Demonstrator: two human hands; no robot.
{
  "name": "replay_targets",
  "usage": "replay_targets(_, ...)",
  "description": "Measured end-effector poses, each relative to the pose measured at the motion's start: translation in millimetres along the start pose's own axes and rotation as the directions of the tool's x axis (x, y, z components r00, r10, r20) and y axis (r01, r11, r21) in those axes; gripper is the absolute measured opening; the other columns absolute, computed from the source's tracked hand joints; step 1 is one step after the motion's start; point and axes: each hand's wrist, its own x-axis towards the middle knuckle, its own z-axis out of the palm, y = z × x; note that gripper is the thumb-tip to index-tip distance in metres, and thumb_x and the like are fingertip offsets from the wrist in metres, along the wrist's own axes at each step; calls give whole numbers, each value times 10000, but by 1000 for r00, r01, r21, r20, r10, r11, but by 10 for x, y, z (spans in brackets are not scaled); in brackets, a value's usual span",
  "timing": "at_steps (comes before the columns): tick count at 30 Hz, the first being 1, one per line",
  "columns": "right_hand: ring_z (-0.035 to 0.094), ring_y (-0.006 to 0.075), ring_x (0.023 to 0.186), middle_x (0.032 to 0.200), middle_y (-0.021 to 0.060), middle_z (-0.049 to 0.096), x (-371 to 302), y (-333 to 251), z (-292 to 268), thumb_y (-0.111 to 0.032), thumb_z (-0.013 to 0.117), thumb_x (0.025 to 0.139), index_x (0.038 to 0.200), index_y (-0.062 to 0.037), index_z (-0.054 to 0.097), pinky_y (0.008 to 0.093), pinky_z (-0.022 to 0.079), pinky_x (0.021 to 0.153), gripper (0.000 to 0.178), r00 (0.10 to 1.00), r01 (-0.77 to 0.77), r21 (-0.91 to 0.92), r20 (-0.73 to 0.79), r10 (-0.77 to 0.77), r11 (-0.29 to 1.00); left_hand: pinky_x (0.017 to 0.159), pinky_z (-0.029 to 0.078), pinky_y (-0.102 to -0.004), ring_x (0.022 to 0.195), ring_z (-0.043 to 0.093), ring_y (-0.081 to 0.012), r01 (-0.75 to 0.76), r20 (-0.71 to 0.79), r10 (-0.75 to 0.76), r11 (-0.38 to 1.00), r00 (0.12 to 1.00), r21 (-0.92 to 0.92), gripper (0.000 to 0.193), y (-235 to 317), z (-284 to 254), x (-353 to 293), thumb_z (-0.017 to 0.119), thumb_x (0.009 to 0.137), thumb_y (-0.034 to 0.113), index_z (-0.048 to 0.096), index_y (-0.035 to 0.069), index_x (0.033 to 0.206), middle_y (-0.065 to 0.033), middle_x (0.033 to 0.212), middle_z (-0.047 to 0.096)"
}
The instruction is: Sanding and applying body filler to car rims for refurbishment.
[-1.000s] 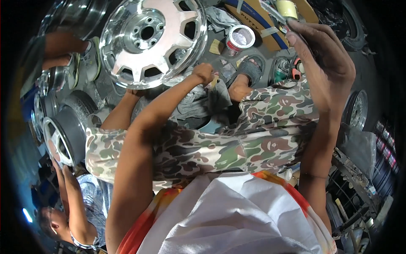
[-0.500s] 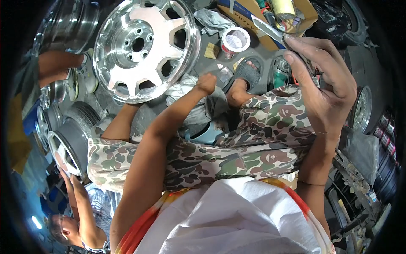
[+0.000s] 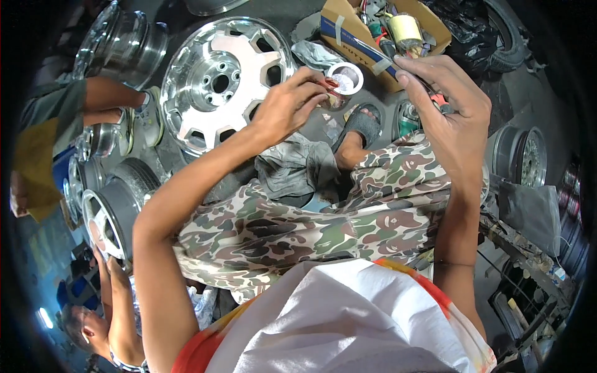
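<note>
My left hand [image 3: 288, 102] reaches out beside a small tub [image 3: 356, 78] with a white rim and pale contents. Its fingers are curved and apart, close to the tub's reddish side; whether they touch it is unclear. Raised at the right, my right hand [image 3: 451, 102] pinches a thin flat scraper [image 3: 429, 89], seen almost edge-on, its blade hard to make out. A large polished wheel rim [image 3: 198, 112] lies just beyond my left forearm. Below the left hand, a grey rag [image 3: 295, 165] rests between my legs.
An open cardboard box [image 3: 336, 13] of tools stands at the far right, beside black plastic bags and a tyre [image 3: 507, 40]. More rims [image 3: 109, 217] stand at the left, where another person [image 3: 115, 304] works. A green power tool [image 3: 407, 118] lies by my sandalled foot [image 3: 357, 127].
My left hand has risen and moved forward to the tub, its closed fingers spreading. My right hand has shifted slightly left, turning the scraper from broad blade to edge. The whole view has shifted.
</note>
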Motion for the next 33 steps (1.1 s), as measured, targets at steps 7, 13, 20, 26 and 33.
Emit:
replay_targets(7, 663, 138, 749, 860, 88, 710, -62, -249, 26, 45, 754, 822, 993, 17, 760, 251, 501, 686, 173, 999, -16, 137, -35, 21, 990, 777, 613, -354, 958, 715, -277, -261, -238, 313, 938, 919, 227, 258, 663, -912, -103, 759, 824, -21, 686, 11, 1068, -118, 1210, 656)
replay_targets(13, 691, 169, 748, 875, 104, 729, -75, -447, 87, 92, 772, 766, 1009, 4, 766, 270, 524, 650, 258, 983, 179, 184, 7, -184, 966, 793, 626, -355, 998, 719, -282, -336, -239, 458, 845, 856, 417, 327, 714, -1057, -169, 777, 759, -45, 691, -1, 1072, -125, 1213, 671)
replay_targets(20, 682, 184, 709, 835, 99, 706, -63, -511, 197, 99, 776, 731, 984, 6, 755, 285, 532, 618, 270, 958, 287, 54, -12, -286, 957, 849, 634, -396, 1044, 710, -341, -377, -165, 514, 778, 842, 504, 220, 756, -1090, -181, 729, 784, -49, 678, -63, 998, -176, 1183, 678)
replay_targets(26, 648, 219, 651, 798, 93, 655, -101, -538, 332, 57, 790, 722, 943, -2, 740, 316, 522, 586, 234, 942, 328, -89, -39, -333, 940, 877, 630, -411, 1044, 706, -361, -435, -104, 565, 728, 819, 530, 190, 763, -1101, -167, 714, 792, -37, 642, -91, 960, -185, 1150, 680)
replay_targets(33, 632, 154, 663, 808, 89, 663, -116, -575, 338, 40, 747, 811, 992, 21, 737, 271, 488, 592, 182, 989, 117, 71, 84, -122, 991, 872, 630, -418, 1046, 710, -343, -411, -109, 543, 738, 833, 535, 198, 775, -1087, -191, 717, 799, -67, 666, -62, 990, -175, 1123, 694)
